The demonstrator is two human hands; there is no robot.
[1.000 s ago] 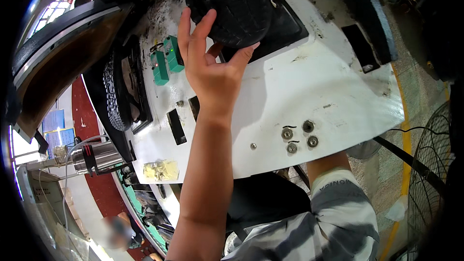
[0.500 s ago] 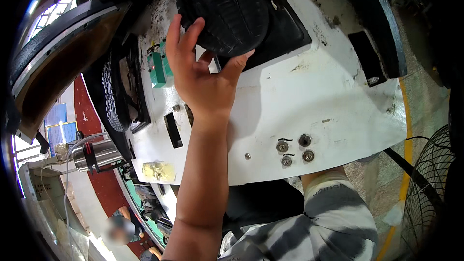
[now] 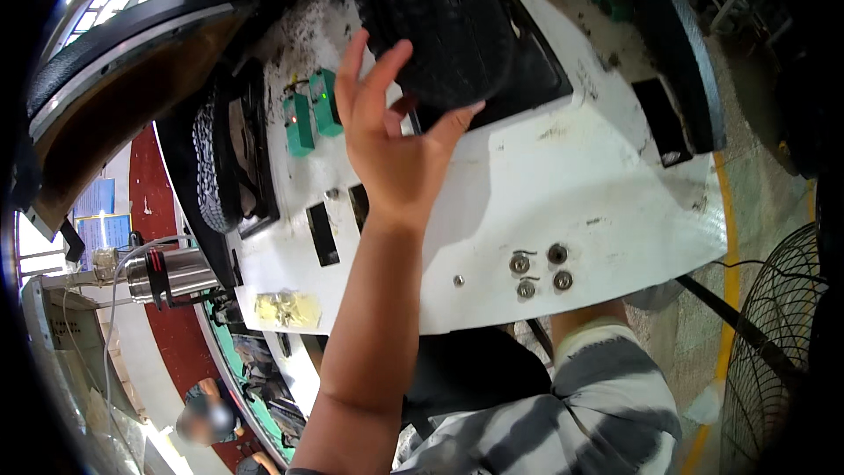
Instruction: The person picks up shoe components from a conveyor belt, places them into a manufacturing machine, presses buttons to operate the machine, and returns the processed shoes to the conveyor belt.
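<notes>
A black, ribbed shoe sole (image 3: pixel 440 26) hangs above the dark rectangular recess at the top of the white machine table (image 3: pixel 527 185). My left hand (image 3: pixel 396 145) holds it by its near rounded end. The thumb presses at the near edge while the fingers reach up along its left side, partly spread. Only the near part of the sole shows clearly; the far end runs up out of the picture. Under it sits a black pad or mould plate (image 3: pixel 541 79). No part of my right hand shows.
Two small green sensor boxes (image 3: pixel 312 114) stand left of my hand. Further left, a treaded black shoe (image 3: pixel 211 158) rests against a dark frame, under a raised curved lid (image 3: pixel 123 88). Several bolts (image 3: pixel 536 273) sit near the table's front edge. A wire-cage fan (image 3: pixel 774 317) stands at right.
My left hand and the sole sit slightly further right and lower in the picture. The whole view has shifted a little as well. The grip looks the same.
</notes>
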